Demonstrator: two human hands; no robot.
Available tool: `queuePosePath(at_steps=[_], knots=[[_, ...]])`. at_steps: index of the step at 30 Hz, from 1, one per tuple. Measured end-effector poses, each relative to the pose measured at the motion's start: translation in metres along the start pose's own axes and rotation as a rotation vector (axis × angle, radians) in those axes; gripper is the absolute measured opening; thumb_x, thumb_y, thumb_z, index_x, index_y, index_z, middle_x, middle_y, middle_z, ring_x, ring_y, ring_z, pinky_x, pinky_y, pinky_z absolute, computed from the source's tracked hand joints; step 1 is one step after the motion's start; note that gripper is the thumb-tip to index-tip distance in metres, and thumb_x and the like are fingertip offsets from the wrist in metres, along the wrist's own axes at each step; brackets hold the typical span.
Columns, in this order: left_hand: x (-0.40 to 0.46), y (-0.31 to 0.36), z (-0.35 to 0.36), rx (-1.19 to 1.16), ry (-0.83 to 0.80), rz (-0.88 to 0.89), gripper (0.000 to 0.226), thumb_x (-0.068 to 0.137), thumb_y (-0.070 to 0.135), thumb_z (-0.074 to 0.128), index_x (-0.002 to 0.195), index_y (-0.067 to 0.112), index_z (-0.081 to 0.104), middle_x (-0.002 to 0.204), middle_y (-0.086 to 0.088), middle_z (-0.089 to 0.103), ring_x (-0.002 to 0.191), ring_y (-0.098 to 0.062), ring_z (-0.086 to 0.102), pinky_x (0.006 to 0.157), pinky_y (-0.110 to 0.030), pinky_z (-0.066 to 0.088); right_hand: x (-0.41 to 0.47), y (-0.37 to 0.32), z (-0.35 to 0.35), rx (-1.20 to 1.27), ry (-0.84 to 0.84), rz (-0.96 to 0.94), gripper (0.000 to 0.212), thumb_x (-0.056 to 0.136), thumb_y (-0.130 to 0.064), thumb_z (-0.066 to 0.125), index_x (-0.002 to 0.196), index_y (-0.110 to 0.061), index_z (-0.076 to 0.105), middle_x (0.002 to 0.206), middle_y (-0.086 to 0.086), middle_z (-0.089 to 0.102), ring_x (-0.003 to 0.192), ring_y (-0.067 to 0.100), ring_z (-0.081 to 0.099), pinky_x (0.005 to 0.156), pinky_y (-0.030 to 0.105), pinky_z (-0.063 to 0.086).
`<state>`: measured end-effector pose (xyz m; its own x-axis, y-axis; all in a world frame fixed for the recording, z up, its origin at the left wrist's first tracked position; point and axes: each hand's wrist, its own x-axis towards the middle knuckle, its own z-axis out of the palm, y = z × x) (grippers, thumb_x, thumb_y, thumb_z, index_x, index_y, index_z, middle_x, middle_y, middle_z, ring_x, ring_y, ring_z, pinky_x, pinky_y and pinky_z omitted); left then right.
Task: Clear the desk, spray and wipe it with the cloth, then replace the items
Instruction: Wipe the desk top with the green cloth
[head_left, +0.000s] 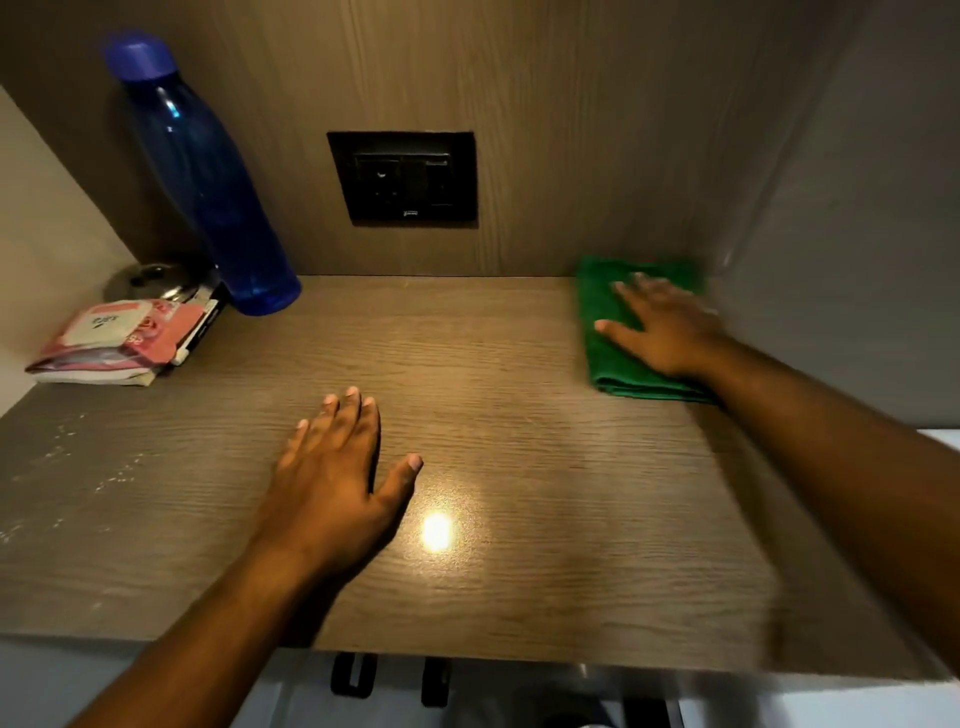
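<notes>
Nearest the front edge of the wood-grain desk (519, 571), the left hand (332, 483) lies palm down with fingers straight and slightly spread, thumb out to the side, holding nothing; a bright spot of reflected light sits on the smooth laminate just beside its thumb. Farther back and to the right, the right hand (665, 327) rests flat with fingers splayed on the green cloth (618, 369), pressing it onto the surface rather than gripping it. That cloth is folded into a thick rectangle of soft, napped fabric and lies in the far right corner, close to the grey side wall. At the far left corner stand a tall translucent blue bottle (208, 182) with a blue cap, a pink-and-white soft packet (114, 338) lying flat, and a shiny round metal lid (150, 280) behind it. On the wood-grain back panel sits a black square socket plate (402, 179).
</notes>
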<state>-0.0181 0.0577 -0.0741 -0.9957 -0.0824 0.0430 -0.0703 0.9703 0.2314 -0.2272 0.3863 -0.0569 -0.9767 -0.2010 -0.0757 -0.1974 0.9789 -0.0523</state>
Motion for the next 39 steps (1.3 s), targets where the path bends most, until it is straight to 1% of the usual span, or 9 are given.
queuePosePath(at_steps=[3,6,8,14,17,23,26,30,39], knots=[[0.0,-0.001,0.0,0.001,-0.002,-0.001,0.087,0.083,0.074,0.009,0.153,0.022,0.005,0.162,0.001,-0.002,0.147,-0.012,-0.007,0.12,-0.04,0.002,-0.009,0.018,0.009,0.004,0.036,0.279,0.096,0.082,-0.083,0.018,0.156,-0.022,0.017,0.165,0.009,0.011,0.15,0.034,0.013,0.12,0.05,0.013],[0.0,0.001,0.0,-0.001,0.005,0.004,0.087,0.082,0.073,0.007,0.152,0.021,0.004,0.162,0.0,-0.003,0.147,-0.014,-0.007,0.12,-0.039,0.001,0.008,-0.03,0.01,0.1,0.033,0.593,0.095,0.083,-0.074,0.022,0.156,-0.014,0.015,0.164,0.016,0.007,0.15,0.041,0.006,0.119,0.056,0.005],[0.0,0.001,0.001,-0.006,0.016,0.007,0.087,0.083,0.072,0.007,0.152,0.021,0.005,0.162,0.0,-0.003,0.147,-0.014,-0.007,0.12,-0.038,0.0,0.028,-0.081,0.003,0.17,-0.006,0.675,0.094,0.084,-0.067,0.027,0.156,-0.008,0.012,0.163,0.021,0.004,0.148,0.047,0.001,0.117,0.06,-0.002],[-0.001,0.0,0.006,-0.011,0.078,-0.003,0.085,0.084,0.072,0.011,0.152,0.021,0.008,0.162,0.001,-0.001,0.147,-0.012,-0.008,0.117,-0.033,-0.004,0.066,-0.256,0.007,0.174,-0.095,0.351,0.086,0.092,-0.058,0.031,0.153,0.0,0.012,0.159,0.034,0.0,0.143,0.057,-0.003,0.112,0.067,-0.005],[0.001,-0.002,0.007,-0.001,0.089,-0.006,0.085,0.083,0.073,0.011,0.152,0.022,0.008,0.162,0.002,0.0,0.147,-0.01,-0.008,0.116,-0.031,-0.006,0.061,-0.292,0.015,0.125,-0.037,0.091,0.086,0.091,-0.058,0.03,0.154,-0.002,0.011,0.158,0.035,0.001,0.143,0.058,-0.002,0.114,0.067,-0.003],[0.001,-0.006,0.006,0.017,0.077,0.009,0.086,0.083,0.074,0.008,0.153,0.023,0.008,0.162,0.003,0.0,0.147,-0.01,-0.007,0.118,-0.034,-0.002,0.046,-0.239,0.013,0.06,-0.053,-0.389,0.081,0.089,-0.071,0.027,0.157,-0.03,0.011,0.166,0.007,0.001,0.151,0.036,0.0,0.12,0.054,0.0],[0.001,-0.006,0.004,0.02,0.053,0.012,0.086,0.083,0.075,0.007,0.153,0.024,0.006,0.162,0.003,-0.002,0.147,-0.01,-0.007,0.119,-0.034,0.0,0.043,-0.19,0.007,0.028,-0.036,-0.486,0.078,0.089,-0.073,0.03,0.155,-0.035,0.014,0.166,0.001,0.006,0.152,0.028,0.006,0.121,0.046,0.004],[0.0,-0.006,0.002,0.017,0.03,0.011,0.088,0.082,0.076,0.006,0.153,0.024,0.005,0.162,0.003,-0.001,0.147,-0.01,-0.006,0.119,-0.035,0.001,0.036,-0.112,0.004,0.041,-0.005,-0.315,0.08,0.088,-0.074,0.031,0.155,-0.035,0.014,0.166,-0.001,0.007,0.152,0.023,0.008,0.121,0.044,0.005],[0.001,-0.002,0.0,0.051,0.028,0.018,0.089,0.084,0.074,0.008,0.152,0.017,0.011,0.162,-0.003,0.006,0.148,-0.017,0.002,0.119,-0.04,0.006,-0.044,0.013,0.01,0.056,0.03,0.323,0.09,0.086,-0.078,0.021,0.157,-0.024,0.013,0.166,0.008,0.004,0.151,0.032,0.007,0.121,0.048,0.01]])
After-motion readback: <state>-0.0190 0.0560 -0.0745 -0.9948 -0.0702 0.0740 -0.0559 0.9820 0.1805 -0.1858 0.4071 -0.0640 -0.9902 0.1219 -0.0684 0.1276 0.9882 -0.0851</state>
